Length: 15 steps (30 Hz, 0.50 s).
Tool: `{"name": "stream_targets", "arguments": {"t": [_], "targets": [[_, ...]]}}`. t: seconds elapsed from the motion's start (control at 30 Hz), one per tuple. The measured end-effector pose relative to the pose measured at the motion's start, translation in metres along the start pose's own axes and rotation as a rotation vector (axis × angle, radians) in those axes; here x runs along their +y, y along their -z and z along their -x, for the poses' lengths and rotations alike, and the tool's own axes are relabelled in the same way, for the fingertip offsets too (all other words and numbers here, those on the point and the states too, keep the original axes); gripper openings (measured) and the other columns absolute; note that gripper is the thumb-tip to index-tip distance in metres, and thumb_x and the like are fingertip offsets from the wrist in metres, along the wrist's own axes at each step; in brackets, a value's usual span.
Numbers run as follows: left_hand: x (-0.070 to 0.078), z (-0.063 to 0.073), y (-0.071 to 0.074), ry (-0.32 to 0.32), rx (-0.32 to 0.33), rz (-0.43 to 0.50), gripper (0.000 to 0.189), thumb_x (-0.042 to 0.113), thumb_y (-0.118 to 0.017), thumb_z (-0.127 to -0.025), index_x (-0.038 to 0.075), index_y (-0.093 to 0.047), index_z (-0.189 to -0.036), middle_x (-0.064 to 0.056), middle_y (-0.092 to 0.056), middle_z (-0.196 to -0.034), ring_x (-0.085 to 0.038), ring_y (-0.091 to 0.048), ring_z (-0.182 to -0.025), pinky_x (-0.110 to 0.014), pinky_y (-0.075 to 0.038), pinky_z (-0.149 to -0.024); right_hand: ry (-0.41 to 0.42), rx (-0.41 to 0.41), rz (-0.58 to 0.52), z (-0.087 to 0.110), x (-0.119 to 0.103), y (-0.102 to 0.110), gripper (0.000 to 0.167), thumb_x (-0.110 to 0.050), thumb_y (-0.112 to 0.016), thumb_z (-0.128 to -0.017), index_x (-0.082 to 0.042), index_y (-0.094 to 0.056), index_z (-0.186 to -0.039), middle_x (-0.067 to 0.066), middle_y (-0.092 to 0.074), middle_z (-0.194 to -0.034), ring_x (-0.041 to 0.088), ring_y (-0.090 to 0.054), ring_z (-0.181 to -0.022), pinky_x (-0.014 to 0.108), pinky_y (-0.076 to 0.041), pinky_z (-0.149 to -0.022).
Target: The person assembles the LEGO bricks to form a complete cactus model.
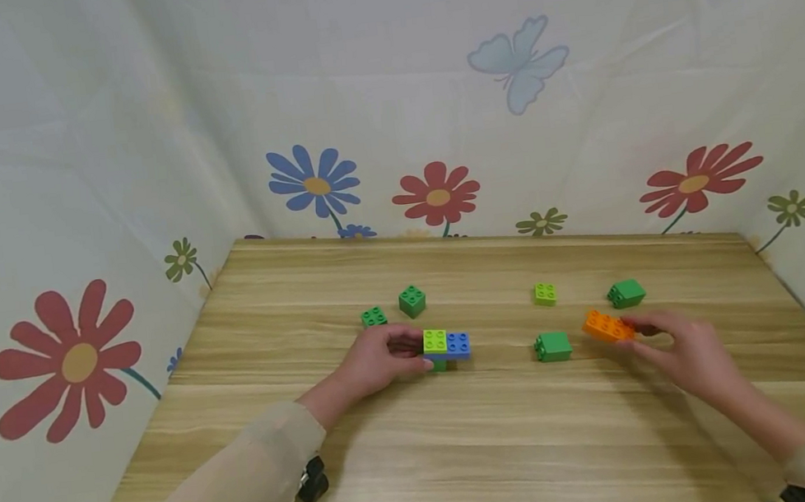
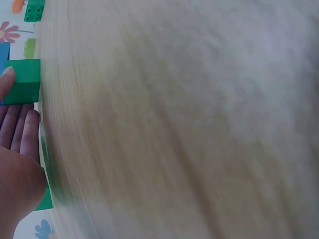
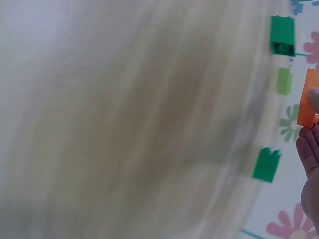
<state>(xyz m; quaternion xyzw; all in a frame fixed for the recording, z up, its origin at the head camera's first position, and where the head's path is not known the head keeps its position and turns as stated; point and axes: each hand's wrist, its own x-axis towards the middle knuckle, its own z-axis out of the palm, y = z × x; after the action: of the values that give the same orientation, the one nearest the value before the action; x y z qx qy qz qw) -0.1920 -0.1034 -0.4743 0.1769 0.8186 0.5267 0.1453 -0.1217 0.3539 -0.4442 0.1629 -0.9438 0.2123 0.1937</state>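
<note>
My left hand [image 1: 376,362] grips a small stack between thumb and fingers: a lime brick [image 1: 435,340] on one half of a blue brick [image 1: 461,346], with a green brick [image 1: 439,365] beneath. In the left wrist view the thumb presses on that green brick [image 2: 25,82]. On the right, my right hand [image 1: 693,350] pinches one end of an orange brick [image 1: 605,327], its studs facing up and held above the table. The orange brick [image 3: 308,97] also shows at the edge of the right wrist view, under the thumb.
Near my left hand stand two green bricks, one beside the fingers [image 1: 374,317] and another farther back [image 1: 412,300]. A green brick [image 1: 553,346] lies on its side between the hands. Behind it sit a lime brick [image 1: 545,293] and another green brick [image 1: 627,293] on the wooden table [image 1: 471,458].
</note>
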Motion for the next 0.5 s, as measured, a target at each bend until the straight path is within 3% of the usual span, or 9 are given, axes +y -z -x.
{"name": "stream_targets", "arguments": {"t": [0.17, 0.33, 0.5], "targets": [[-0.001, 0.0, 0.0, 0.002, -0.002, 0.011, 0.046, 0.016, -0.089, -0.09, 0.002, -0.072, -0.13, -0.011, -0.075, -0.128, -0.024, -0.073, -0.118, -0.037, -0.061, -0.1, -0.003, -0.008, -0.025, -0.018, -0.017, 0.002, 0.038, -0.011, -0.092, -0.085, -0.004, -0.079, -0.12, 0.011, -0.079, -0.107, 0.031, -0.075, -0.092, 0.047, -0.064, -0.075], [-0.002, 0.0, 0.0, -0.005, 0.001, 0.017, 0.046, 0.016, -0.089, -0.09, 0.002, -0.072, -0.13, -0.011, -0.076, -0.127, -0.024, -0.073, -0.117, -0.036, -0.061, -0.099, 0.022, -0.008, -0.075, -0.038, -0.039, 0.001, 0.037, -0.013, -0.092, -0.085, -0.007, -0.08, -0.12, 0.008, -0.08, -0.105, 0.028, -0.073, -0.091, 0.025, -0.059, -0.068], [-0.003, -0.001, 0.0, -0.008, 0.001, 0.02, 0.046, 0.016, -0.089, -0.09, 0.002, -0.072, -0.13, -0.011, -0.076, -0.127, -0.024, -0.073, -0.117, -0.036, -0.061, -0.099, 0.056, -0.027, -0.142, -0.056, -0.062, -0.006, 0.036, -0.012, -0.091, -0.085, -0.008, -0.081, -0.119, 0.008, -0.08, -0.108, 0.028, -0.072, -0.092, 0.025, -0.057, -0.064]]}}
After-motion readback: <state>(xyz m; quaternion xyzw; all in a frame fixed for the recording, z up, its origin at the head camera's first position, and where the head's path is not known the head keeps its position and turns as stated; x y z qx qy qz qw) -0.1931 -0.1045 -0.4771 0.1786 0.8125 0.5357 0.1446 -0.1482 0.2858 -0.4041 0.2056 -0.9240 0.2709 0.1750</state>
